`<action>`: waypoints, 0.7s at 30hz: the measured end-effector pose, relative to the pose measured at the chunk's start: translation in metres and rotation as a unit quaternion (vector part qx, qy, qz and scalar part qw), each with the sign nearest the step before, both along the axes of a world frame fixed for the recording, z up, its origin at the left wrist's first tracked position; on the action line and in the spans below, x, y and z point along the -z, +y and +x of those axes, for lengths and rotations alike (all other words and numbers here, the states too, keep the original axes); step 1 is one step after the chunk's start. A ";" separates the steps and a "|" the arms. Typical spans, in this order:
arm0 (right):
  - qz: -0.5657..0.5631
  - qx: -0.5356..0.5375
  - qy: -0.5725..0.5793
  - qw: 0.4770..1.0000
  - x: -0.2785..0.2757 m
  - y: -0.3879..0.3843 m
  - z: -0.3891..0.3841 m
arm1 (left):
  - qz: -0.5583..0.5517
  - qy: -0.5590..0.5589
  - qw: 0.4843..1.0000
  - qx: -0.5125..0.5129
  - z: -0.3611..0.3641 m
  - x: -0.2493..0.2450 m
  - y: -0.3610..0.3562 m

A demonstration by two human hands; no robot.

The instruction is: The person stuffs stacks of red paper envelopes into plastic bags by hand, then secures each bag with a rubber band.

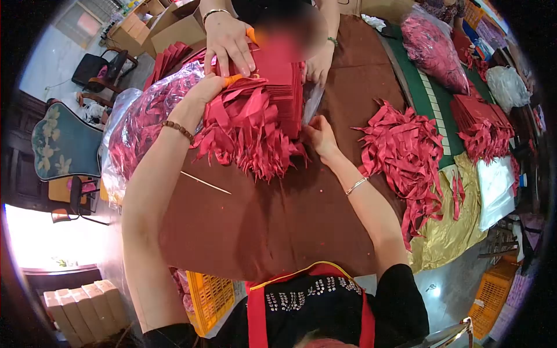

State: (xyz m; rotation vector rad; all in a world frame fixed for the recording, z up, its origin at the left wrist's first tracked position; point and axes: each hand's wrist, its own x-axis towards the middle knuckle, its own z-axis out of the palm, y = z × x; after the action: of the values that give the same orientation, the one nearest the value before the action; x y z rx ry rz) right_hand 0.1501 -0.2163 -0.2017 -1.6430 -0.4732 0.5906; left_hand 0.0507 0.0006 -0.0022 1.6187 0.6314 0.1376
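A thick stack of red paper bags (284, 95) with red ribbons (252, 133) hanging from its near side sits on the brown tablecloth. My left hand (216, 87) reaches to the stack's left edge, orange coverings on its fingertips; its grip is partly hidden. At the lower right corner of the stack, my right hand (319, 136) has thumb and fingers closed on the edge of a clear plastic bag (313, 101). Across from me, a co-worker's hand lies spread on top of the stack, and the co-worker's other hand touches the plastic higher up.
A pile of loose red ribbons (400, 151) lies to the right. Filled plastic bags (145, 116) stand at the left. A thin stick (206, 182) lies on the cloth. More red bags (478, 116) and white plastic sheets (496, 188) are far right, and a chair (67, 142) is left.
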 end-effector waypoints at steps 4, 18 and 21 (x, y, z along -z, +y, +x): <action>0.152 0.066 0.172 0.971 -0.034 -0.011 -0.010 | -0.039 0.015 0.999 -0.029 0.007 0.009 0.009; -0.347 -0.196 -0.339 0.852 -0.052 -0.006 0.018 | -0.007 0.035 0.999 -0.016 0.006 0.009 0.009; -0.159 -0.100 -0.389 0.902 -0.028 0.007 0.020 | -0.005 0.040 0.999 -0.031 0.008 0.007 0.006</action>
State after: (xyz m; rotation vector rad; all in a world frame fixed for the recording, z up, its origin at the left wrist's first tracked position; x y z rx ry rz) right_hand 0.1700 -0.2090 -0.1738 -2.1406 -1.1895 0.1266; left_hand 0.0587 0.0066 -0.0089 1.6010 0.7427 0.1150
